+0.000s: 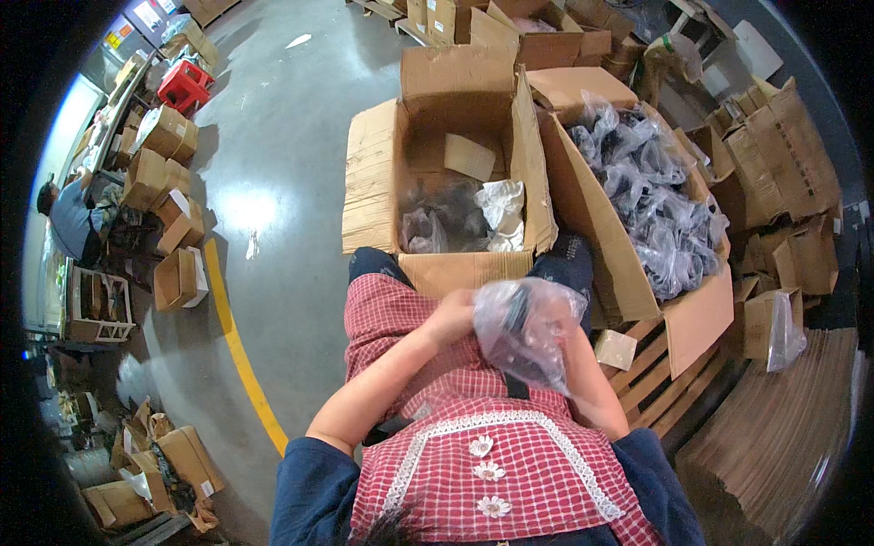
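Over my lap I hold a clear plastic bag [521, 350] between my two hands. A dark object [517, 308] shows through its upper part; its kind cannot be made out. My left hand [453, 316] is closed on the bag's left edge, fingertips partly hidden by the plastic. On the other side, my right hand [557, 320] grips the bag, its fingers blurred and seen through the film. Just beyond my hands stands an open cardboard box [464, 266] holding dark and clear bagged items [425, 230], a white crumpled piece [501, 211] and a cardboard piece [470, 156].
To the right, a large carton [612, 227] full of bagged dark parts [651, 200] rests on a wooden pallet [660, 369]. Flattened cardboard [774, 437] is stacked at lower right. A yellow floor line [238, 350] runs at left, near boxes, a red stool [185, 86] and another person [73, 218].
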Motion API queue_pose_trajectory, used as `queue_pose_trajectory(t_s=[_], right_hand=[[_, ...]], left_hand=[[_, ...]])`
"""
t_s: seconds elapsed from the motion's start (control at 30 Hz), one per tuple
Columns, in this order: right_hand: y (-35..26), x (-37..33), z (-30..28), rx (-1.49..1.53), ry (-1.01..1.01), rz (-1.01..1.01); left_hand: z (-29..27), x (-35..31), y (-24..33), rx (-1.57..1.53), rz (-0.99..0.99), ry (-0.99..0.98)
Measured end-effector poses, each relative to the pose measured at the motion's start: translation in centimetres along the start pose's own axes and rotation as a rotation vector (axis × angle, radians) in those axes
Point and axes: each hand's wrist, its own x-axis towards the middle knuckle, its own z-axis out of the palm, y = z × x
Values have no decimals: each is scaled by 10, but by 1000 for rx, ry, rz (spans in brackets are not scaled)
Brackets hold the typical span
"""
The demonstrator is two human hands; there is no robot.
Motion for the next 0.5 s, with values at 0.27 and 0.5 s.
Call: queue_pose_trajectory(t_s=[0.27, 0.5], right_hand=[[-160, -10, 209, -867, -469, 50], [-231, -52, 253, -1182, -484, -228]], left_hand=[[5, -14, 55, -245, -350, -62], [-16, -30, 29, -492, -386, -175]])
